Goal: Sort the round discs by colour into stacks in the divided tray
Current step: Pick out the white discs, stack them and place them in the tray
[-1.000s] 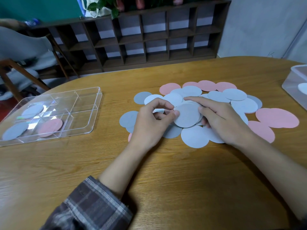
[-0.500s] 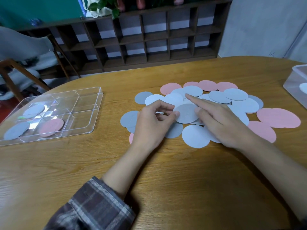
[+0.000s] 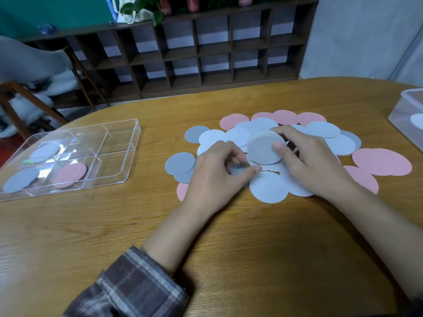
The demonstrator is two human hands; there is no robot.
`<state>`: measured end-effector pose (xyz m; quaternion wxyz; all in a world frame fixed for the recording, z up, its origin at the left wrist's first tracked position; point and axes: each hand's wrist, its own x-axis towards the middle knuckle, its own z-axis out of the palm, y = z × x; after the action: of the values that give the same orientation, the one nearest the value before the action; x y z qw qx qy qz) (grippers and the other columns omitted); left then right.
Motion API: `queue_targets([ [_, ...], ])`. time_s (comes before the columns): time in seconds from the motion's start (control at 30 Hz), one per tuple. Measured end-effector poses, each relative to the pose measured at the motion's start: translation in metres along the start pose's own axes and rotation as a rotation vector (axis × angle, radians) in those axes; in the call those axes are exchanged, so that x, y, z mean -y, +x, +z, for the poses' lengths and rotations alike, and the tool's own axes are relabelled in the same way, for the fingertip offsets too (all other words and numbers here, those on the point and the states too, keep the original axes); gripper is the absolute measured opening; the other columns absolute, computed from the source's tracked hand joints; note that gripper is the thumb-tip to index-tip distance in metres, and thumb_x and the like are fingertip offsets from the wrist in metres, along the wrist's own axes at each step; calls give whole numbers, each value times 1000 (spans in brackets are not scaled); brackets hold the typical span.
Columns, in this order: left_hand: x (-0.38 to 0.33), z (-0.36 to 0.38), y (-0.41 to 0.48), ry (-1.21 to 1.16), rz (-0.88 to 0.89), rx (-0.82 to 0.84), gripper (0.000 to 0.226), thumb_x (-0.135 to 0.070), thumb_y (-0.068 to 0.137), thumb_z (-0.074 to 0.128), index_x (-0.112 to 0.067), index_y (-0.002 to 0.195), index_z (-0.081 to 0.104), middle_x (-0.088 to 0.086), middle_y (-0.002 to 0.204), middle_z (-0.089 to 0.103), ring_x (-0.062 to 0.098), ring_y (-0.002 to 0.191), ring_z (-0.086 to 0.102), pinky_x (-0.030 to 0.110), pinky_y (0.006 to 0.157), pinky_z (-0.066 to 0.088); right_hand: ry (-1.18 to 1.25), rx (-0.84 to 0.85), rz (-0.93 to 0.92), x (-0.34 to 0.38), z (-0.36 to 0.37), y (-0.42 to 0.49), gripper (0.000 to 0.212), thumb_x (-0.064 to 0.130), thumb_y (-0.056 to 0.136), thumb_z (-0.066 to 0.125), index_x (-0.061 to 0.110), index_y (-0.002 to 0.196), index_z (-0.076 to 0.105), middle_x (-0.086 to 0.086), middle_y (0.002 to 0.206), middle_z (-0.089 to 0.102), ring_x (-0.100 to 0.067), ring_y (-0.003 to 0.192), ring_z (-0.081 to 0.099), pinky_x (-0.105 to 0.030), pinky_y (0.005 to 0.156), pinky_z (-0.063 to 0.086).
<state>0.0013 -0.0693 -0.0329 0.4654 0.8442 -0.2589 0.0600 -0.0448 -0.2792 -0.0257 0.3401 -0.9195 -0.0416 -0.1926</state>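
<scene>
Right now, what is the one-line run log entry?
right hand grips grey disc stack | left hand at stack edge, grip unclear | tray partly filled

Oval wooden table (image 3: 229, 259), dark cubby shelf (image 3: 206, 53) behind, teal wall (image 3: 45, 12) left, grey wall (image 3: 366, 30) right, grey chair (image 3: 34, 65) far left

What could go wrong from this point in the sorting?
1. The right hand holds the grey stack tilted over the pile; thin discs could slide out and mix back in.
2. Grey and pale blue discs look alike in this light, so a wrong shade may join the stack.
3. The tray sits well to the left, so the carry could shed discs.
</scene>
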Motion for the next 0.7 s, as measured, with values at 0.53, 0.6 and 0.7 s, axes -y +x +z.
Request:
queue_targets([
  [0.53,-2,-3,-3,110,45,309,49,-43,70,94,-27,110,70,-13,106,61,-6,90,51,12,75,38,-28,-43,27,0,-3,2,37,21,104,55,29,140,61,21,86,60,3,82,55,-7,66,35],
  [0.6,-3,-5,-2,69,54,298,43,-37,72,93,-28,106,68,-12,103,63,3,86,53,11,74,39,-17,-49,41,0,-3,2,41,21,104,56,31,143,59,18,71,54,6,72,52,-7,63,34],
  [0.7,-3,-7,-1,-31,25,266,30,-26,78,90,-25,100,69,-13,93,68,6,76,56,13,69,43,6,-29,47,3,-4,1,42,22,104,56,34,145,57,16,69,53,6,69,52,-7,60,33],
])
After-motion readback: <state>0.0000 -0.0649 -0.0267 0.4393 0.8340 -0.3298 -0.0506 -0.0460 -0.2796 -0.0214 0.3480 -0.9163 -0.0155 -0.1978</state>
